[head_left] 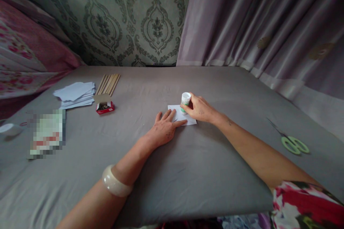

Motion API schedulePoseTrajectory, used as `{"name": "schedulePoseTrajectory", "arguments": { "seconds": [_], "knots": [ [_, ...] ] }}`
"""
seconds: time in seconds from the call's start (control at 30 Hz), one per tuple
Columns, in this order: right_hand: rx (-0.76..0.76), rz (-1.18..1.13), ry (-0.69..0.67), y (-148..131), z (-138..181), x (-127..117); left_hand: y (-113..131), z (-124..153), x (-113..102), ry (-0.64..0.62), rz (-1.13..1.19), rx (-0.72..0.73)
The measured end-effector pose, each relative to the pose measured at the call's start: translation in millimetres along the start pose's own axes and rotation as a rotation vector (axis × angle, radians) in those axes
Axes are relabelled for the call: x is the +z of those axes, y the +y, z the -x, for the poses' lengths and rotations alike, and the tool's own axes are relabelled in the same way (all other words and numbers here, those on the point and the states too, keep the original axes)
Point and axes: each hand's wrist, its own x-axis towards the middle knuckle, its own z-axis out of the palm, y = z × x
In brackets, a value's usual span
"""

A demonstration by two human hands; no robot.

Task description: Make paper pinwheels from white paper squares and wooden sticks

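A white piece of paper lies flat on the grey cloth near the middle. My left hand rests on its left part with fingers spread, pressing it down. Over the paper, my right hand grips a white glue stick with a green label, held nearly upright. Its lower end meets or almost meets the paper; the exact contact is hidden by my fingers.
At left are a stack of white paper, several wooden sticks, an open red box of small items, a blurred packet and a white cap. Green-handled scissors lie at right, blades pointing away.
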Motion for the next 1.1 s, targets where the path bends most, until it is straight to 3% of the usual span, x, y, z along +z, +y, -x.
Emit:
{"name": "schedulePoseTrajectory", "arguments": {
  "seconds": [0.17, 0.37, 0.67, 1.1],
  "knots": [
    [0.016, 0.004, -0.042, 2.5, 3.1, -13.6, 0.3, -0.4, -0.4, -0.003, 0.018, -0.012],
    [0.100, -0.075, 0.111, 0.7, -0.8, -21.6, 0.1, -0.4, 3.8, 0.084, 0.023, -0.025],
    [0.004, -0.164, 0.019, -11.5, -1.3, 8.4, 5.2, 1.9, -6.8, 0.069, -0.045, 0.005],
    [-0.099, -0.114, -0.149, -7.3, -3.1, -8.9, 7.6, 3.3, -11.2, -0.014, -0.018, -0.030]
  ]
}}
